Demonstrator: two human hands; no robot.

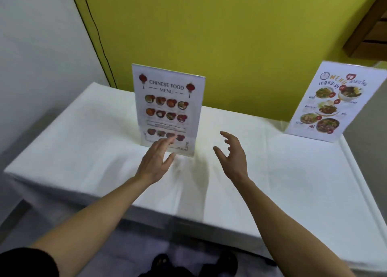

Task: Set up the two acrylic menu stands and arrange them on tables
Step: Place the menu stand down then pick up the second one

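Observation:
An acrylic stand with a Chinese food menu (167,107) stands upright near the middle of the white-clothed table (94,142). A second acrylic stand with a colourful food menu (333,102) stands upright at the table's far right edge. My left hand (156,159) is just in front of the Chinese menu's lower edge, fingers apart, fingertips over its bottom; I cannot tell whether they touch it. My right hand (232,155) hovers to the right of that stand, fingers spread, holding nothing.
A yellow-green wall (219,35) rises behind the table, with a white wall (31,46) and a dark cable (98,33) at the left. A wooden fixture (370,21) juts out at the top right. Dark shoes (194,264) show on the floor below.

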